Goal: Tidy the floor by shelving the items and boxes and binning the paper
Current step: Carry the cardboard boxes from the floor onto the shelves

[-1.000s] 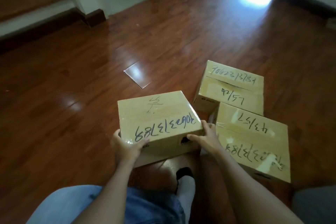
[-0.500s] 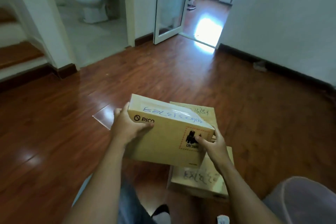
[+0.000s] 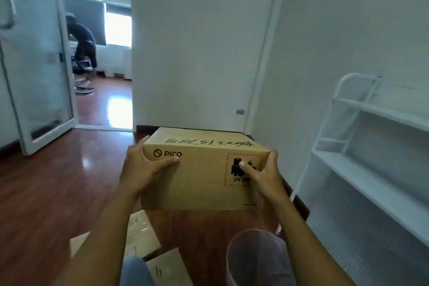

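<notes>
Now that the cardboard box (image 3: pixel 204 169) has been raised off the floor to centre frame, the left hand (image 3: pixel 145 169) and right hand (image 3: pixel 265 175) clamp its opposite ends. View has swung to the white shelf (image 3: pixel 371 169) at right (tiers bare), so shelving appears next. Two boxes (image 3: pixel 144 239) remain on the floor at lower left.

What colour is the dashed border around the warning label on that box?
Red, on the cardboard box, clearest in the head view.

Cardboard box (image 3: pixel 204 183) front: "PICO" logo, red-bordered "UN 34.." label; handwritten number on top.
</notes>
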The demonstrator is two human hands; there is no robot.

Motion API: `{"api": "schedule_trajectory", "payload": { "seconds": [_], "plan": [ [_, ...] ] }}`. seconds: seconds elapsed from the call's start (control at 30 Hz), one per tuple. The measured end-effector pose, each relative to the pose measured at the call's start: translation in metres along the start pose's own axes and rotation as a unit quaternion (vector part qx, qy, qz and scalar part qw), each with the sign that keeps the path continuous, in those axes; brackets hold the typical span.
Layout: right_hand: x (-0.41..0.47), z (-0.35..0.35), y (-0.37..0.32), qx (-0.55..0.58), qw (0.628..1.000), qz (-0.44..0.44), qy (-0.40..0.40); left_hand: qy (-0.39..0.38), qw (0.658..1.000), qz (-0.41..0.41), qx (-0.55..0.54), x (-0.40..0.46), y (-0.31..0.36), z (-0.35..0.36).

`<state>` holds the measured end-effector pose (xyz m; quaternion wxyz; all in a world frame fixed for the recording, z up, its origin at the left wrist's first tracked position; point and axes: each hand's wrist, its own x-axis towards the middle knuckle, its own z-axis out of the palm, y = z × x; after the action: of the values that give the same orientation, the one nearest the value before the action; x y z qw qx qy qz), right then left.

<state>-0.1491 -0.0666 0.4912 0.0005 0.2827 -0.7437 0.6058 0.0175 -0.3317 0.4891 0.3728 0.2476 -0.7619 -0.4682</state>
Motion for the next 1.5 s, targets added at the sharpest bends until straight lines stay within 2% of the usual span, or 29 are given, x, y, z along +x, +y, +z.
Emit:
{"api": "schedule_trajectory", "payload": {
  "seconds": [0.13, 0.37, 0.77, 1.0, 1.23, 1.33, 1.43, 1.5],
  "plan": [
    [0.0, -0.081, -0.026, -0.046, 0.992, -0.033, 0.112, -0.062, 0.996, 0.063, -0.034, 0.024, 0.058, 0.066],
    [-0.012, -0.197, -0.069, -0.155, 0.946, -0.078, 0.275, -0.179, 0.966, 0.142, -0.121, 0.046, 0.153, 0.176],
    [-0.002, -0.267, -0.139, -0.242, 0.847, -0.181, 0.438, -0.227, 0.909, 0.241, -0.254, 0.088, 0.264, 0.256],
    [0.022, -0.302, -0.127, -0.305, 0.793, -0.178, 0.496, -0.316, 0.867, 0.25, -0.292, 0.117, 0.301, 0.335],
    [0.037, -0.347, -0.097, -0.334, 0.786, -0.124, 0.505, -0.381, 0.841, 0.262, -0.28, 0.132, 0.334, 0.417],
    [0.041, -0.365, -0.096, -0.359, 0.771, -0.11, 0.515, -0.408, 0.829, 0.251, -0.288, 0.129, 0.351, 0.448],
    [0.044, -0.381, -0.095, -0.387, 0.759, -0.082, 0.517, -0.415, 0.831, 0.252, -0.271, 0.119, 0.368, 0.474],
    [0.043, -0.388, -0.092, -0.411, 0.758, -0.067, 0.502, -0.389, 0.848, 0.275, -0.232, 0.109, 0.373, 0.488]
  ]
}}
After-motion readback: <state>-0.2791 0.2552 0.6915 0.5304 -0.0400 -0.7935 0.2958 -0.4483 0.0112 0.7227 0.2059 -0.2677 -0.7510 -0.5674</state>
